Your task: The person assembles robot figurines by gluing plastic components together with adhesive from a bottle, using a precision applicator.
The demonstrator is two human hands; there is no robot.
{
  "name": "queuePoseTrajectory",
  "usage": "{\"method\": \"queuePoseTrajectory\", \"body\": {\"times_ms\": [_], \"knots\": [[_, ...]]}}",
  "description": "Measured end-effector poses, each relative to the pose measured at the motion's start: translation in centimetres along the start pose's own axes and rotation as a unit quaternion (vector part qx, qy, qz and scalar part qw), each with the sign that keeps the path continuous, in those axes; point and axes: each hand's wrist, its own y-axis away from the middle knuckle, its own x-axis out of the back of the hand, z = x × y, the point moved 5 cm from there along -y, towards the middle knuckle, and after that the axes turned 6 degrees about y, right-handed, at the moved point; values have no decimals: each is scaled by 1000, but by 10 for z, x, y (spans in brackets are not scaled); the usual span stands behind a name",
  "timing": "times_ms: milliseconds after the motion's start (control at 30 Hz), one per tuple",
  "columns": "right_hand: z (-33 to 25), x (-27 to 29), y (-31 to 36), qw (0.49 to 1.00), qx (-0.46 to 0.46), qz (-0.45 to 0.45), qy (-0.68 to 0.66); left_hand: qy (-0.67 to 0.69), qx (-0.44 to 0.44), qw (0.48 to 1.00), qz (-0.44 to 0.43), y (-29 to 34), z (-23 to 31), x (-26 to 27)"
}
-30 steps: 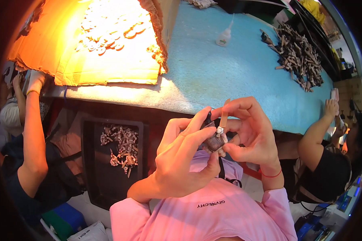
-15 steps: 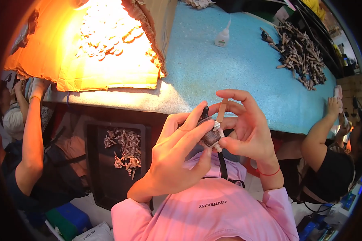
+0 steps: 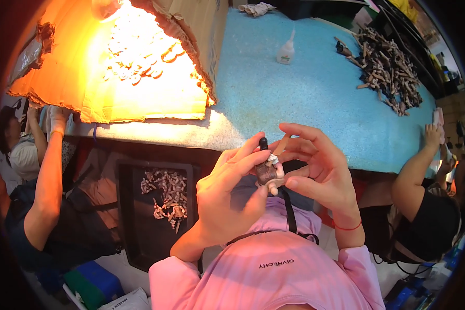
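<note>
Blue table [image 3: 274, 98] across the top of view; lit cardboard [image 3: 155, 106] at its left. Dark tray [image 3: 142, 237] below the table edge at left, small pale parts [image 3: 168, 194] inside. Heap [image 3: 392, 72] of brown, tan and black parts at the table's far right; white bottle [image 3: 285, 53] between heap and cardboard, untouched. All these lie as they did a second ago apart from a slight shift of the view, so the change is confined to the hands.

Left hand [image 3: 217, 199]: clamped on the small brown piece [image 3: 266, 174], thumb below, fingers over its upper side. Piece is in the air in front of the torso, short of the table edge. Right hand [image 3: 328, 178]: thumb pressed close in a second ago; now thumb and fingers stand apart. Whether the thumb tip touches the piece, cannot tell.

Tan strip [image 3: 281, 145] runs up from the piece toward the right fingers; whether they grip it, cannot tell. Black tip [image 3: 264, 143] projects from the top, near the left index.

Judgement: right-hand pressure looks eased, the left bearing most of the hold; more of the piece's face is exposed for checking or adjustment.
</note>
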Motion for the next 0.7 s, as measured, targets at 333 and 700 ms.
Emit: {"method": "queuePoseTrajectory", "body": {"times_ms": [333, 700], "knots": [[1, -4, 2, 999, 25, 3, 33, 152, 71, 985, 33, 3, 2, -2], [-1, 1, 7, 987, 67, 73, 128, 743, 318, 588, 17, 17, -21, -29]]}}
